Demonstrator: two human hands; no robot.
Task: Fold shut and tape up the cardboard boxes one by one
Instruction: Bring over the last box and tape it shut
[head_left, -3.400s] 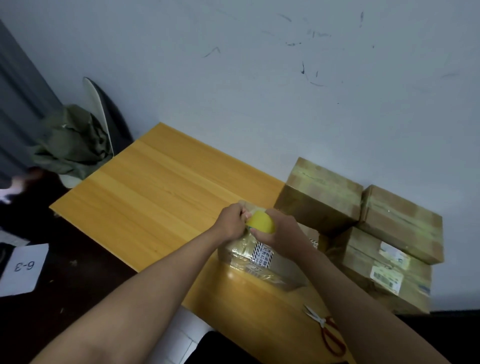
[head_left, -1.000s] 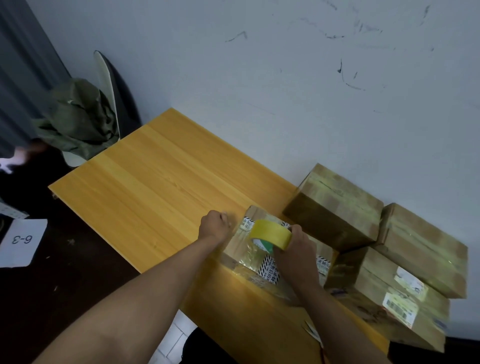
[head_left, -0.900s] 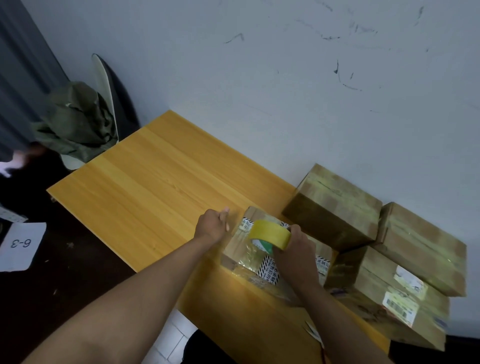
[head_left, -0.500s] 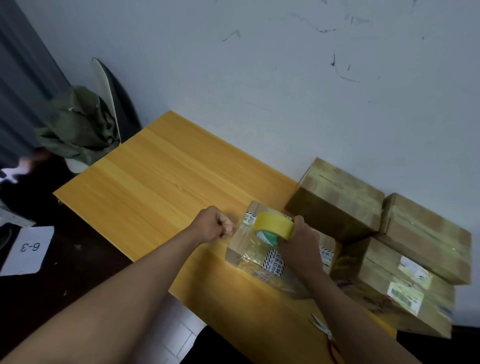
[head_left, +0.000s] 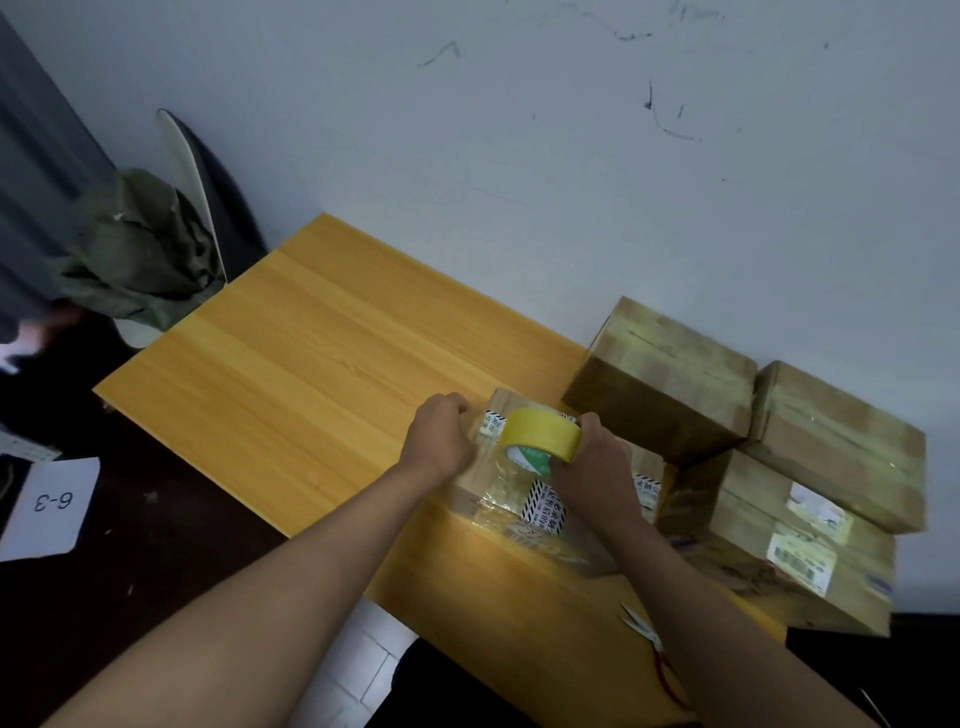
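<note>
Item: small cardboard box (head_left: 498, 486) at table (head_left: 311, 364) near edge, 5 o'clock. Left hand (head_left: 439, 441), fingers curled, now pressed on box's 9 o'clock end, closer than half a second ago; whether pinching tape, cannot tell. Right hand (head_left: 592, 467) gripping yellow tape roll (head_left: 540, 434) over box top. Strip being laid; sealing underway

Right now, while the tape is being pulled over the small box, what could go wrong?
1. The tape roll sits tilted in the right hand, so the strip may land crooked or wrinkle on the box.
2. The left hand steadies only one end, so the box may slide.
3. The scissors lie under the right forearm.
</note>
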